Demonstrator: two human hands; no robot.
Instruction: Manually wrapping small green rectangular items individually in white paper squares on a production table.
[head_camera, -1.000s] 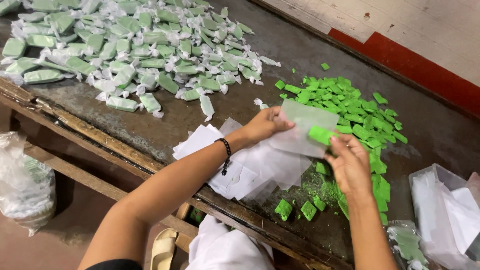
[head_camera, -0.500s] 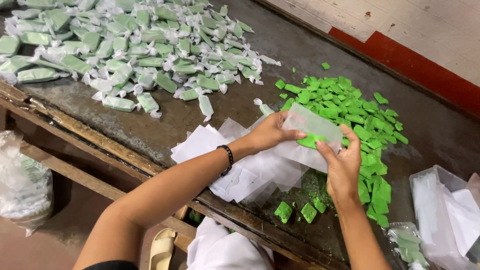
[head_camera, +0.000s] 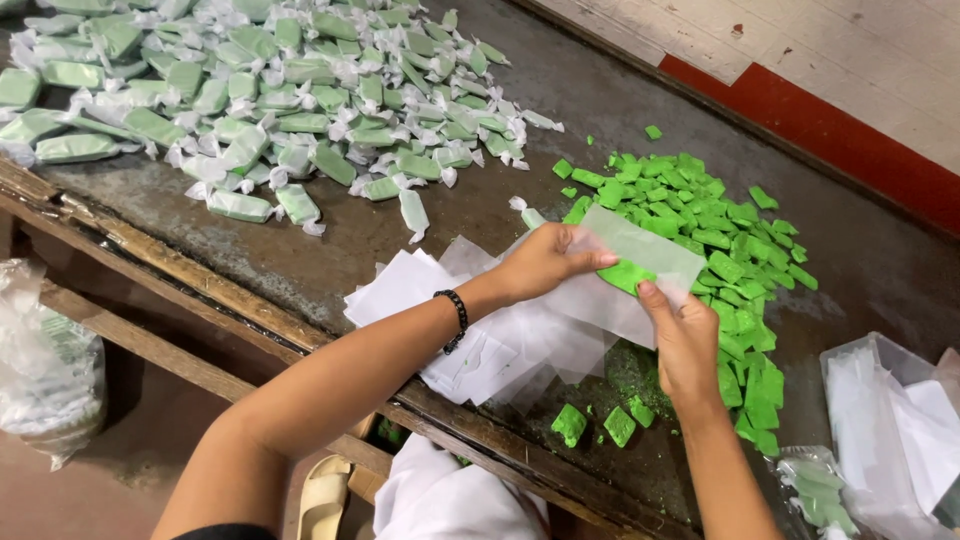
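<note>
Green block (head_camera: 626, 274): on clear wrapper (head_camera: 648, 250), near bench (head_camera: 600, 90) front edge
Left hand (head_camera: 545, 262): pinching wrapper
Right hand (head_camera: 685, 340): gripping wrapper, block

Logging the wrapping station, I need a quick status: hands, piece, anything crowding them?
Left hand and right hand both pinch clear wrapper sheet. Green block lies on it. Loose green pieces beside, paper stack beneath.

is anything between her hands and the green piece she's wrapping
Only the translucent wrapper sheet: the green piece lies in it, with the left hand and right hand pinching the sheet around it. Nothing else visible stands between.
</note>
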